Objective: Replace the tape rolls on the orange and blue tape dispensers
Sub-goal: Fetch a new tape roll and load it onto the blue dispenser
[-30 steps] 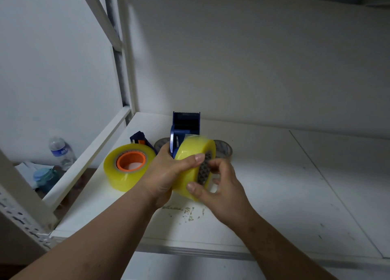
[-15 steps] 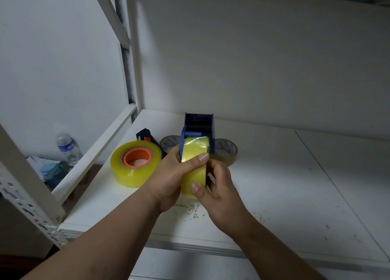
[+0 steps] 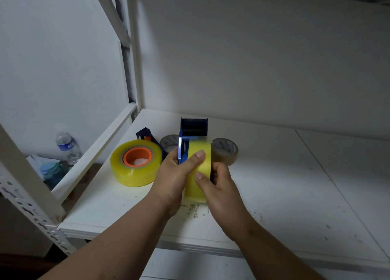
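My left hand (image 3: pixel 175 174) and right hand (image 3: pixel 219 185) both clamp the yellow tape roll (image 3: pixel 199 168) seated in the blue dispenser (image 3: pixel 193 130). A second yellow roll (image 3: pixel 135 166) lies near the shelf's (image 3: pixel 295 195) left edge.

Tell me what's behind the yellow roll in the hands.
Behind the yellow roll, the blue dispenser rises above it. Two brownish tape rolls lie on the shelf, partly covered. The roll's core is hidden by both hands.
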Demonstrator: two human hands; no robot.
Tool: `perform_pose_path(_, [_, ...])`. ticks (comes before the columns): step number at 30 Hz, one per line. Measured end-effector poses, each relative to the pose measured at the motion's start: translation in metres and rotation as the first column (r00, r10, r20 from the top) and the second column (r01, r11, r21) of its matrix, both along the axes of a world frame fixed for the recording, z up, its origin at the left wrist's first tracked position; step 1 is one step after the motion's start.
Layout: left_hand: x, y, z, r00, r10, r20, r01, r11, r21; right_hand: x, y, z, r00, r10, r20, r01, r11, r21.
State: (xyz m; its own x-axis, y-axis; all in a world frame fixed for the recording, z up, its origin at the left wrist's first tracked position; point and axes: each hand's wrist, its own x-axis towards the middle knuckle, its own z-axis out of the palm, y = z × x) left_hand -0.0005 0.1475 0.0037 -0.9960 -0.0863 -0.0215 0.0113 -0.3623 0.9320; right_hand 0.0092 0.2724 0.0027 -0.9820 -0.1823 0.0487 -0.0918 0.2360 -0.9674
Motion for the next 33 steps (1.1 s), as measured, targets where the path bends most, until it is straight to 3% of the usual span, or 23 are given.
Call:
perform_pose_path(3, [0.002, -0.002, -0.004, 0.998, 0.051, 0.045, -0.051, 0.999, -0.001, -0.002, 0.007, 0.002, 0.999, 0.025, 0.041, -0.025, 1.000, -0.004])
perform_pose_path(7, [0.003, -0.004, -0.009, 0.997, 0.044, 0.070, -0.041, 0.999, -0.033, -0.021, 0.013, 0.009, 0.974, -0.189, -0.121, 0.199, 0.977, 0.074])
perform_pose_path(9, [0.003, -0.004, -0.012, 0.997, 0.032, 0.077, -0.029, 0.998, -0.050, -0.034, 0.010, 0.016, 0.957, -0.216, -0.194, 0.242, 0.963, 0.122])
perform_pose_path(14, [0.003, -0.007, -0.016, 0.997, 0.039, 0.070, -0.033, 0.996, -0.086, -0.057, 0.002, 0.022, 0.944, -0.147, -0.294, 0.221, 0.946, 0.237])
perform_pose_path(19, [0.002, -0.009, -0.015, 0.998, 0.024, 0.063, -0.019, 0.996, -0.086, -0.065, -0.004, 0.022, 0.950, -0.139, -0.279, 0.198, 0.961, 0.194])
perform_pose_path(25, [0.002, -0.012, -0.011, 0.993, 0.024, 0.112, -0.013, 0.994, -0.104, -0.069, -0.011, 0.023, 0.948, -0.092, -0.306, 0.177, 0.949, 0.262])
perform_pose_path(33, [-0.001, -0.021, -0.015, 0.983, -0.122, 0.134, 0.130, 0.990, -0.047, -0.067, -0.008, 0.020, 0.943, -0.128, -0.307, 0.199, 0.957, 0.210])
